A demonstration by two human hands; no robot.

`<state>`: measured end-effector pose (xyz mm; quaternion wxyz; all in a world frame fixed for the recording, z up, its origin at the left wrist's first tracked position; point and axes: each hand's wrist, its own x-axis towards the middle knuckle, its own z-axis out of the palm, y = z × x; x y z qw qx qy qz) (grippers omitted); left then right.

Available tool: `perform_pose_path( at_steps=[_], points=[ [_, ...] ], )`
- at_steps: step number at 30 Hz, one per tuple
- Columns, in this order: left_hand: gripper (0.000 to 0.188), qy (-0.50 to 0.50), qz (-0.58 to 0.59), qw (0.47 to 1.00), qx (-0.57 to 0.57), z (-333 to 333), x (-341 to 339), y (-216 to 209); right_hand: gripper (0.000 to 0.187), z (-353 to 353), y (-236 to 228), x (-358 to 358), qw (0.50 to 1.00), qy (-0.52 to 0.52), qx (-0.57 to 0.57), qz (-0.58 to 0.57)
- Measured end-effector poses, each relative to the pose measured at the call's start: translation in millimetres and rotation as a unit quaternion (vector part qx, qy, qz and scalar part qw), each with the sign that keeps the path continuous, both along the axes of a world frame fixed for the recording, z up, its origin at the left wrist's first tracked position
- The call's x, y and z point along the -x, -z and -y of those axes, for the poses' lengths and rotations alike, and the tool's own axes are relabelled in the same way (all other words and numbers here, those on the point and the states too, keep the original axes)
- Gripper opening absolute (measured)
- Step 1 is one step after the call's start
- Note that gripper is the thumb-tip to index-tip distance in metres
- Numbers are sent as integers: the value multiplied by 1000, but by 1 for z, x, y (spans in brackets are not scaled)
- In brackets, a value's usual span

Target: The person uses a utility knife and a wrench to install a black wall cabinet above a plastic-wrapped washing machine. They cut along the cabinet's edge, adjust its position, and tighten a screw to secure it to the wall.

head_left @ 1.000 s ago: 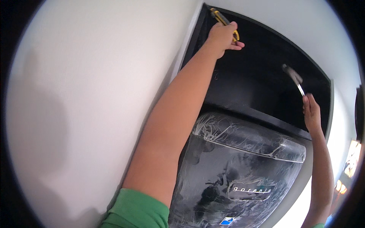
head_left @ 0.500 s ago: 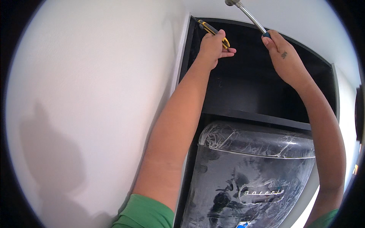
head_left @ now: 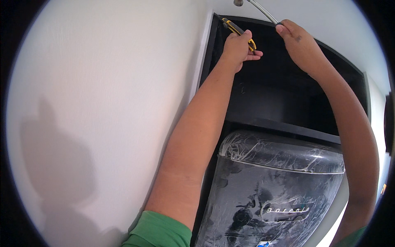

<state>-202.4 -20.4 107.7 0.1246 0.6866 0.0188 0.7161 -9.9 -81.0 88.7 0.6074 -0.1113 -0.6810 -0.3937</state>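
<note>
The step in hand looks like lining up two tools near the top of a black box in the wall. The left hand [head_left: 236,47], at 1 o'clock in the head view, has its thumb pressed on a yellow and black cutter [head_left: 233,26]. Its fingers are bent around the cutter, but some of their tips poke out loose. The cutter slants up to 11 o'clock, with its end near the corner of the black box [head_left: 279,99]. I cannot tell if it touches there, or if a blade is out.

The right hand [head_left: 296,45], at 2 o'clock, has its fingers wrapped tight around a hammer [head_left: 263,11]. The hammer's round head is up high, apart from the cutter and partly cut off by the top edge. My guess is that the next move calls for a very still left hand, good aim and a soft tap, with those loose fingertips out of the way.

The hammer's stick is shiny, smooth metal. The cutter looks like hard plastic. At 4 o'clock is a big dark fridge [head_left: 230,193] with a round, puffy top. Clear, crinkly plastic covers it, all wrinkles and white streaks. The wall [head_left: 103,82] at 9 o'clock is pale and nearly smooth.
</note>
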Motion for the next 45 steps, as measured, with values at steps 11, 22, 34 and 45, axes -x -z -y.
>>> perform_pose_path(
  at_steps=[11,22,34,45],
  points=[
    [45,17,1,1000,-2,-2,0,0,41,21,-32,39,994,61,77,44],
    [52,34,13,999,-14,-4,-1,0,34,16,-46,51,988,139,20,71],
    [54,0,31,999,-26,-3,-6,4,35,29,-35,51,988,135,6,80],
    [51,20,31,999,-33,-5,-5,3,39,32,-26,48,987,146,50,36]
  ],
)
